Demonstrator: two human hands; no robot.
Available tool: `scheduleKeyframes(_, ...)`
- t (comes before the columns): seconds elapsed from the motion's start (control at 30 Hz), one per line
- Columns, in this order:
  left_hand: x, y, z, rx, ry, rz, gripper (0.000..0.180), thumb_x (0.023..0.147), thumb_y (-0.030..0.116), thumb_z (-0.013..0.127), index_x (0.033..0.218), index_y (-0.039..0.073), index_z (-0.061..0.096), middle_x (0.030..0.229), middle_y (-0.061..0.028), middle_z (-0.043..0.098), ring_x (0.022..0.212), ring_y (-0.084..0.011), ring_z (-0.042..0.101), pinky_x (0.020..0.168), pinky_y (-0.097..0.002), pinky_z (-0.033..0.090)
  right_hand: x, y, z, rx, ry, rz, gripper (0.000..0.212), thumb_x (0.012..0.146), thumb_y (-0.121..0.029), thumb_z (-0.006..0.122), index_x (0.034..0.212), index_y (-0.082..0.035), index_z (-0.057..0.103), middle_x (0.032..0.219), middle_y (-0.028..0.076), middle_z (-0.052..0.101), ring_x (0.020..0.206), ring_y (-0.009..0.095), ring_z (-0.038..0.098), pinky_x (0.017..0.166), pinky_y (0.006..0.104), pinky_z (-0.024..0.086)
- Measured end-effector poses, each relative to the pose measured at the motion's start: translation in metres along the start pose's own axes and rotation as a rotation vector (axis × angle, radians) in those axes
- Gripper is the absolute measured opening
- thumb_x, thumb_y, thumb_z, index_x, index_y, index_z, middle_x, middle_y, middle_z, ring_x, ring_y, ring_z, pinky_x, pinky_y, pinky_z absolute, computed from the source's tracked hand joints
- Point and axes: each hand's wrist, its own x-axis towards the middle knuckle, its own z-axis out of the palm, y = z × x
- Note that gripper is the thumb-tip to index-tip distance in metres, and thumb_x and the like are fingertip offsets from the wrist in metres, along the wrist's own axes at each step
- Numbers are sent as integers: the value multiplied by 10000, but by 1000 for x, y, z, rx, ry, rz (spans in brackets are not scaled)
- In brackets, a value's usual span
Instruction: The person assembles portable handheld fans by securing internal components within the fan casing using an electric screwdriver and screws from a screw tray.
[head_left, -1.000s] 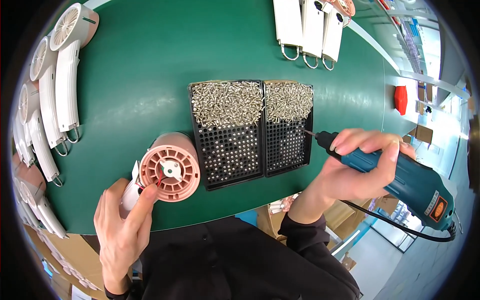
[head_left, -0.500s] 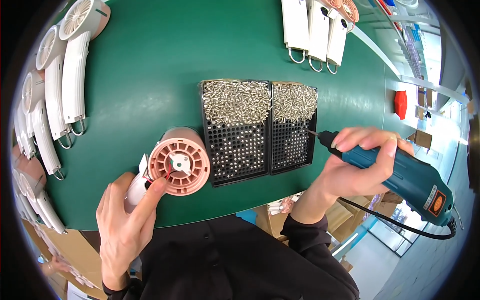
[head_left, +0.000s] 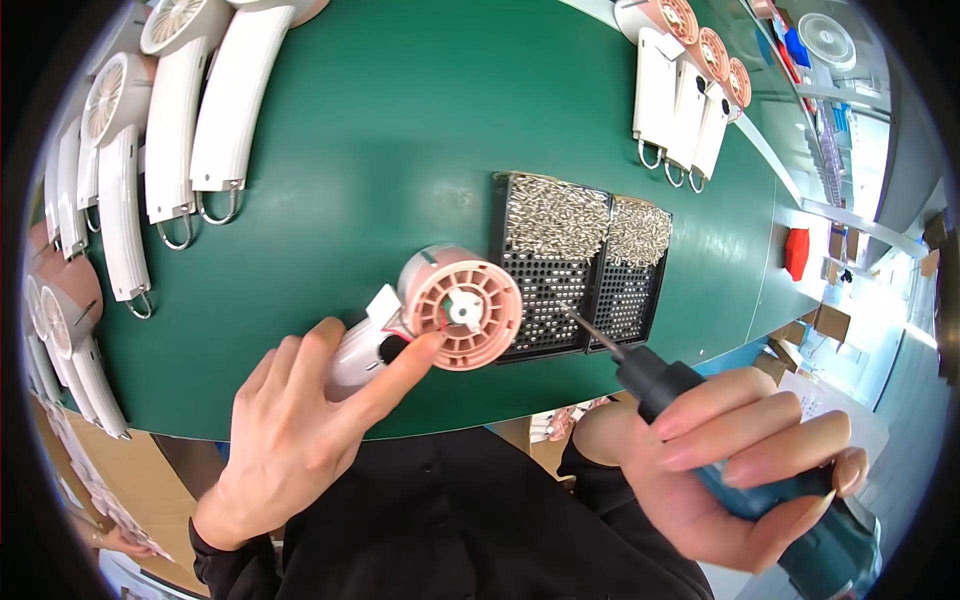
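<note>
My left hand (head_left: 300, 425) is closed round the white handle of a pink-and-white handheld fan (head_left: 505, 335). The fan's open round end faces up, showing pink ribs, a white hub and thin red wires, with my index finger at its rim. In my right hand (head_left: 735, 465) is a blue-green electric screwdriver (head_left: 652, 380), slanting up and left. Its thin bit reaches over two black screw trays (head_left: 592, 318) beside the fan; whether a screw sits on the tip I cannot make out. Silver screws (head_left: 555, 215) lie heaped in the trays' far halves and stand in holes nearer me.
Several white fans (head_left: 120, 210) lie in rows along the table's left side. More pink-and-white fans (head_left: 690, 115) rest at the far right. A red bin (head_left: 796, 254) and cartons (head_left: 832, 322) are farther right. Another person's hand (head_left: 125, 540) shows at lower left.
The view has shifted, so the table's things appear moved. My right hand has brought the screwdriver bit left across the trays, closer to the fan. My left hand still holds the fan.
</note>
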Motion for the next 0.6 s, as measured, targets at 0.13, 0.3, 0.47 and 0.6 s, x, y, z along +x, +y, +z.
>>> scheduleKeyframes(0.13,-2,-5,-1,42,-1,49,694,669,23,622,1312,278,570,945,-126,485,672,-199,491,600,-300,472,0,6,17,1,-152,16,291,938,-216,421,1116,13,419,704,83,423,387,182,382,355,323,370)
scheduleKeyframes(0.3,-3,-11,4,25,39,70,709,689,68,608,1354,297,524,939,-135,501,639,-188,474,566,-282,461,-3,12,29,-18,-118,29,267,947,-199,391,1128,-4,397,697,86,414,380,186,378,346,321,360)
scheduleKeyframes(0.47,-6,-12,5,75,52,90,701,700,101,607,1362,308,511,936,-135,518,636,-181,475,558,-262,448,-11,24,31,-104,-181,148,237,949,-182,392,1124,-21,389,705,107,433,369,197,400,335,346,403)
scheduleKeyframes(0.6,-4,-10,-4,16,-38,32,637,687,46,642,1282,267,589,979,-134,504,708,-214,520,618,-315,474,-12,34,27,-66,-213,154,215,931,-164,412,1092,-27,372,709,128,455,362,206,414,324,339,422)
